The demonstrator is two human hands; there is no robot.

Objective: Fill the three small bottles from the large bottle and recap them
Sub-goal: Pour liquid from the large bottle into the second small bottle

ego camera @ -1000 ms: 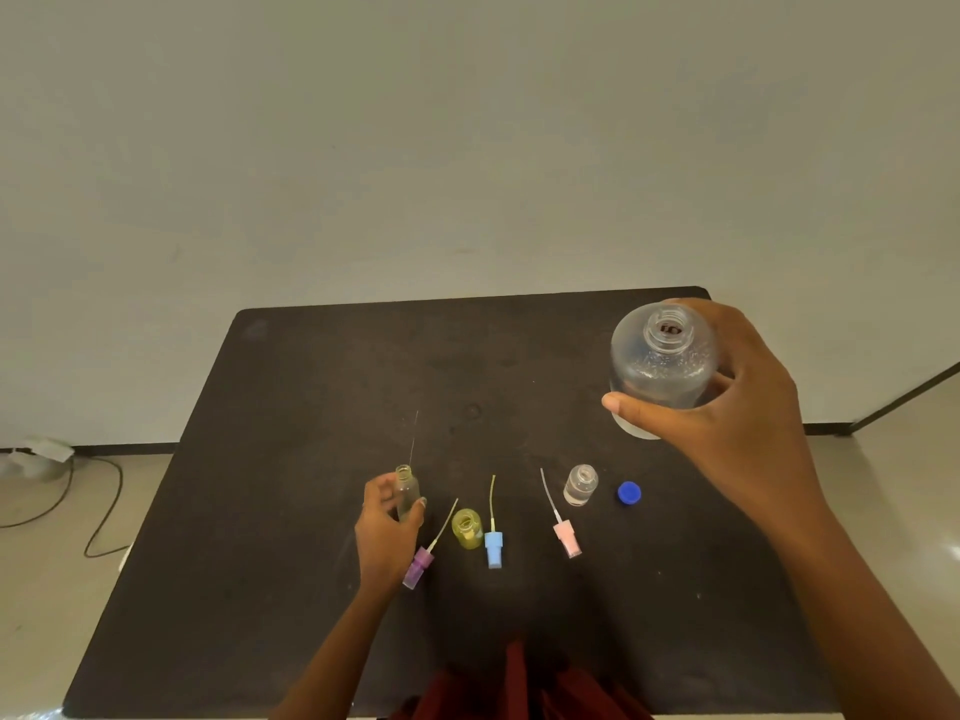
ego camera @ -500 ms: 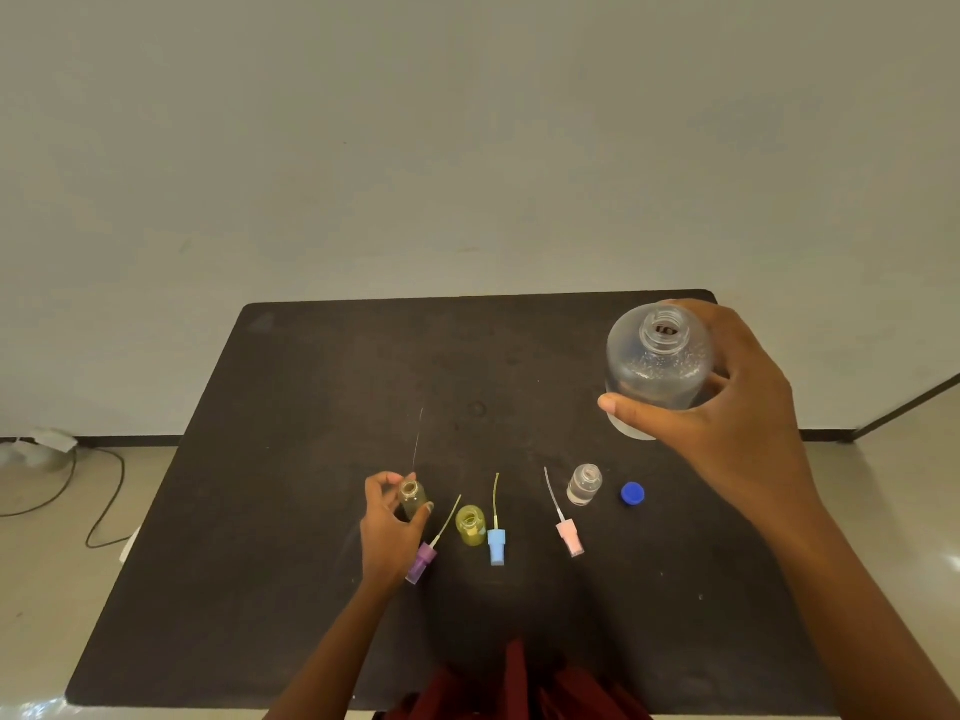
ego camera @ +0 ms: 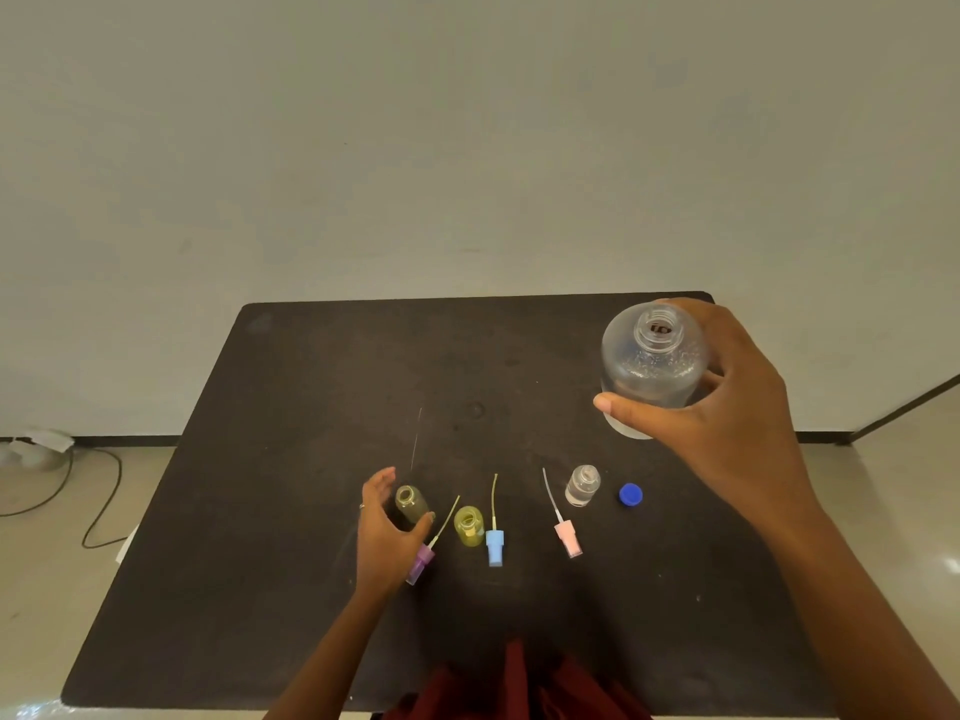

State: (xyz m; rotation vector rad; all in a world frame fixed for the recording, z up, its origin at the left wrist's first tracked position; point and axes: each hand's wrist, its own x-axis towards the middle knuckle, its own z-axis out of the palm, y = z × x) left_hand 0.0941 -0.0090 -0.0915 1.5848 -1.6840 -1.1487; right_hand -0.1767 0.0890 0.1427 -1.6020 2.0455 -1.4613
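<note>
My right hand (ego camera: 727, 423) grips the large clear bottle (ego camera: 652, 366), uncapped and upright, above the far right of the black table (ego camera: 311, 387). My left hand (ego camera: 384, 532) cups loosely round a small olive-tinted bottle (ego camera: 410, 504) that stands on the table; the fingers are spread off it and the thumb is next to it. A small yellow bottle (ego camera: 468, 524) and a small clear bottle (ego camera: 583, 484) stand open to its right. A purple spray cap (ego camera: 422, 559), a blue spray cap (ego camera: 494, 547) and a pink spray cap (ego camera: 569, 542) lie beside them. A round blue cap (ego camera: 630, 494) lies right of the clear bottle.
A thin clear tube (ego camera: 415, 439) lies on the table behind the olive bottle. A black cable (ego camera: 101, 506) and a white object (ego camera: 39, 444) are on the floor at the left. Red cloth (ego camera: 519, 683) shows at the table's near edge.
My left hand has loosened its hold on the small olive bottle, which now stands on the table. My right hand keeps the large bottle almost still.
</note>
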